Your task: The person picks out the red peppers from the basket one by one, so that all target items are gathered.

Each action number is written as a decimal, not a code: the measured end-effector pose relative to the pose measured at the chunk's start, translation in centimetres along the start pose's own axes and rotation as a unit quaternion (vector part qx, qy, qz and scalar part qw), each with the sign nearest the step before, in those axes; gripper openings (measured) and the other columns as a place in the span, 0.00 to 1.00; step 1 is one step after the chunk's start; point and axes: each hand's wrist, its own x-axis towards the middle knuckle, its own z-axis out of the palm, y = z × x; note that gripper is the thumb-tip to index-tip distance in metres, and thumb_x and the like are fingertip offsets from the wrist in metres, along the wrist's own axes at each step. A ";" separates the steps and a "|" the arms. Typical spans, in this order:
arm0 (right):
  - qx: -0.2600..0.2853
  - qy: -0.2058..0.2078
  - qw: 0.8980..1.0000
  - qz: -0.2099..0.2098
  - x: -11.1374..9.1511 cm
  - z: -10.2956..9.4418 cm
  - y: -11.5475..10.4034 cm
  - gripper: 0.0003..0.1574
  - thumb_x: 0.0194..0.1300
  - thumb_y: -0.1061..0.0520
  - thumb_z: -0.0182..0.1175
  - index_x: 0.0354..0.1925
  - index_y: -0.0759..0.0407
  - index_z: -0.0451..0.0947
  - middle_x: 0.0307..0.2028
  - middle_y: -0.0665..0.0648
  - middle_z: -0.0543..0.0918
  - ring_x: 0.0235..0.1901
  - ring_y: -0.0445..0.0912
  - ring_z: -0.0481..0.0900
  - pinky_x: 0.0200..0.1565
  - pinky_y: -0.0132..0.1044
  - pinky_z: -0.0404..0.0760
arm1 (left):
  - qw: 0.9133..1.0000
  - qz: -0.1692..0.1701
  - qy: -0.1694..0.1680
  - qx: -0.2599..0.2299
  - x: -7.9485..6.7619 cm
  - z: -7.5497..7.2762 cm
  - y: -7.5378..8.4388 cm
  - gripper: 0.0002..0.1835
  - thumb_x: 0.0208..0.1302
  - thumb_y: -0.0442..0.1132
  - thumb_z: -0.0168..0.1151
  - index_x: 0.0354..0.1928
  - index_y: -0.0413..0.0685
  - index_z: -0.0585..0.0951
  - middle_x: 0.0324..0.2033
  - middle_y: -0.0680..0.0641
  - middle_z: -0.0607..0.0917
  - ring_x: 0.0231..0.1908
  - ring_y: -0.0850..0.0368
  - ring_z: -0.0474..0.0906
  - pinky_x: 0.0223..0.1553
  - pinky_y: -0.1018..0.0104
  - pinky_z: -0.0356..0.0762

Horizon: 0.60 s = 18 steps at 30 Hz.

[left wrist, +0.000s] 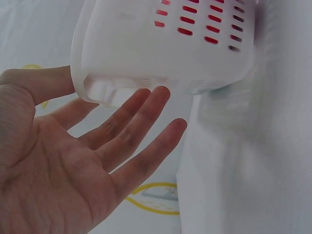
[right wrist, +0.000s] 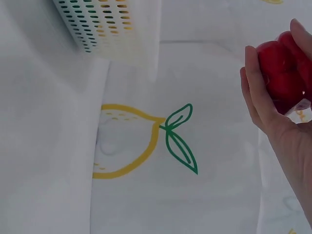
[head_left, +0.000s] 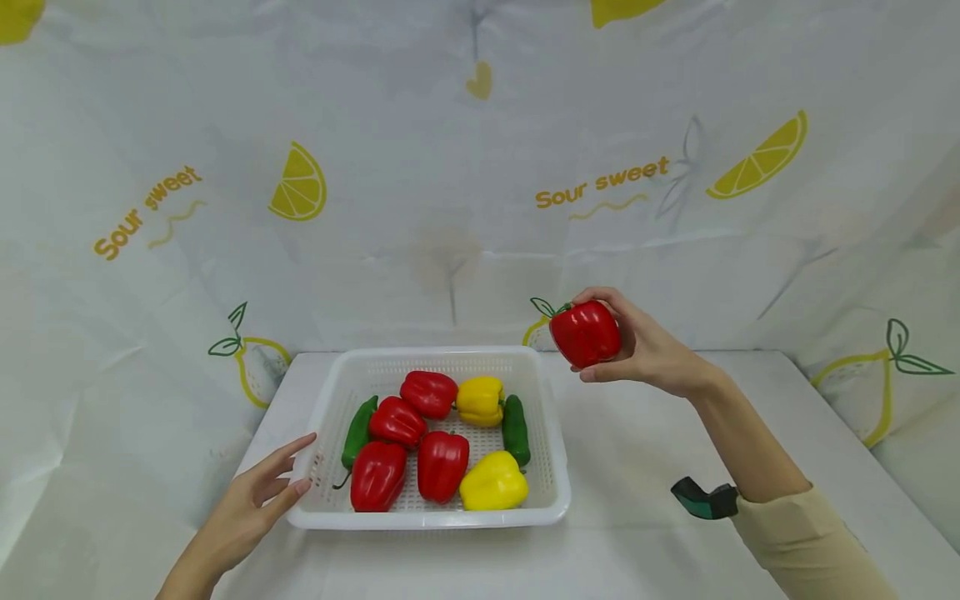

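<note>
One raised grip [head_left: 651, 354] holds pepper [head_left: 587, 335].

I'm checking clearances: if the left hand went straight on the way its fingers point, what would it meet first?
Probably the left side of the rectangular white perforated plastic basket; the left hand overlaps its rim in the head view, though depth leaves actual contact unclear.

Left hand [left wrist: 73, 161], palm visible, lies below a white slotted plastic basket [left wrist: 131, 51]. Uppermost digit reaches the basket's rim [left wrist: 78, 53]; remaining fingers [left wrist: 134, 131] extend loosely beneath it, contact unclear. Red shows through the basket's slots [left wrist: 214, 19]. Below basket: yellow-outlined print [left wrist: 156, 197]. To its right: white surface [left wrist: 278, 146].
</note>
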 end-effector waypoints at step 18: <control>-0.062 0.066 0.994 0.057 -1.4 -2.4 4.2 0.51 0.62 0.64 0.77 0.74 0.54 0.61 0.64 0.56 0.80 0.61 0.45 0.80 0.50 0.39 0.92 | 1.000 0.001 0.006 0.001 0.0 -0.1 0.3 0.32 0.76 0.41 0.68 0.79 0.50 0.73 0.67 0.38 0.82 0.51 0.69 0.88 0.49 0.72 0.85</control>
